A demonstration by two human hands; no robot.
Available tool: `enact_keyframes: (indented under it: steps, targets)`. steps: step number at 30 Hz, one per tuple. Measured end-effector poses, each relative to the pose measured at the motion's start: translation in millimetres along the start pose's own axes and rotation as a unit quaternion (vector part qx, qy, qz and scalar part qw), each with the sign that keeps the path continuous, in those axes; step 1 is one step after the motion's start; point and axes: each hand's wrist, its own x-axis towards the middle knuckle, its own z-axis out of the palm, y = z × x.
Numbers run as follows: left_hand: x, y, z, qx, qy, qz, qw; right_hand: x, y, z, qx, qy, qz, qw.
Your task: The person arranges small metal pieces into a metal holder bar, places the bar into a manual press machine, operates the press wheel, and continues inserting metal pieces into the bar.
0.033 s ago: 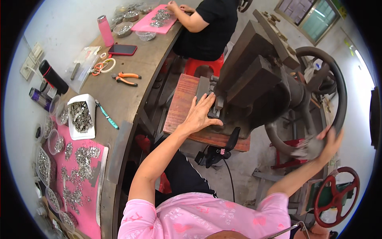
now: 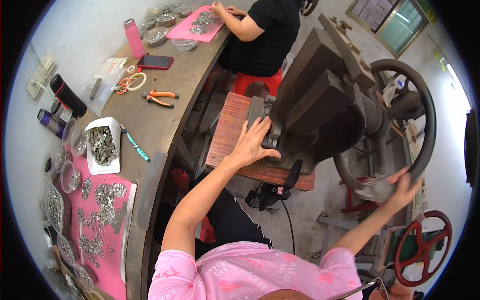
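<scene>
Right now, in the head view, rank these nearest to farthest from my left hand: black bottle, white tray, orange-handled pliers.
From your left hand:
1. Orange-handled pliers: left, on the bench.
2. White tray: farther left, holding metal pieces.
3. Black bottle: farthest left, near the wall.

Dark grey press (image 2: 325,107), handwheel (image 2: 429,115) perhaps black, reddish-brown board (image 2: 225,130), pink patterned shirt (image 2: 250,275)

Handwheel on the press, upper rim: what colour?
Handwheel rim: dark grey, nearly black; shows best in the head view.
</scene>
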Motion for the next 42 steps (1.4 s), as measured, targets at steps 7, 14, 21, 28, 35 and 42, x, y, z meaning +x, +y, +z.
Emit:
enact_keyframes:
  steps: [7,14,21,28,35,42]
  targets:
    - [4.1,0.9,4.7,-0.003,-0.002,0.008,1.0,67.5,-46.2,9.2,-0.14,-0.133,0.111,0.975]
    - [1.5,-4.7,2.5,-0.001,0.015,0.007,1.0,116.9,-42.8,16.3,-0.103,-0.159,0.091,0.978]
    - [1.3,-4.4,-4.1,0.004,-0.012,0.018,1.0,8.6,-11.9,2.8,-0.188,-0.024,0.067,0.98]
    - [33.8,-32.5,-24.4,-0.334,0.145,-0.094,0.927,107.3,-35.9,17.4,-0.158,-0.061,0.018,0.985]
    - [90.5,-55.0,-2.9,-0.175,-0.039,-0.039,0.983,161.6,-21.0,16.3,-0.237,-0.082,-0.094,0.963]
    - [16.0,-7.2,-37.9,0.072,0.04,0.129,0.988,149.9,-33.8,25.0,-0.251,-0.104,-0.117,0.955]
